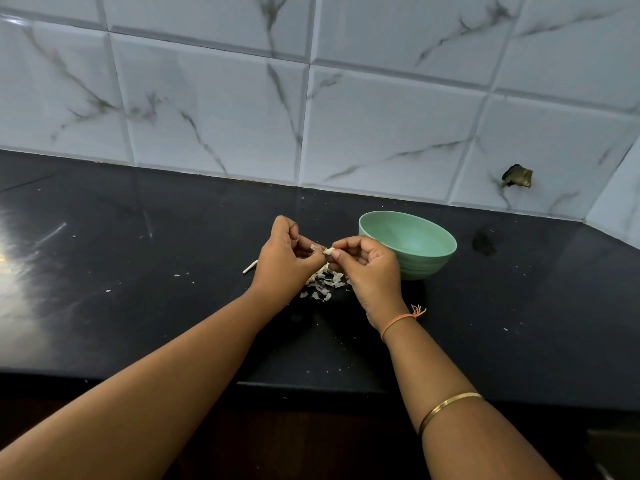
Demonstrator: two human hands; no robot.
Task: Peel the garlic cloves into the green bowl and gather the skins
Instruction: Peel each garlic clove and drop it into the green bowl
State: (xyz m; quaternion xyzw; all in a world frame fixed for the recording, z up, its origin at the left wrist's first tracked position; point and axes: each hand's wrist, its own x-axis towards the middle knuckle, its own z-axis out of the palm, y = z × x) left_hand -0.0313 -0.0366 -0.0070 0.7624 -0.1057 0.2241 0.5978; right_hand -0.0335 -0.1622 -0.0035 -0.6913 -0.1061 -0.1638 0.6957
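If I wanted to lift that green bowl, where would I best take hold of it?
Probably the rim of the green bowl on its right side, coming from above: thumb inside, fingers on the outer wall. It stands upright with the mouth open, and the wall flares, so a side grasp could slip. The right hand and the garlic skins crowd its left.

Left hand [284, 258] and right hand [367, 268] meet — fingers [341, 244] pinching.

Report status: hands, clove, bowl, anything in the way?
Left hand and right hand both pinching one garlic clove above the counter. Loose skins piled under the hands; green bowl upright just beyond right hand. Path to bowl unobstructed.
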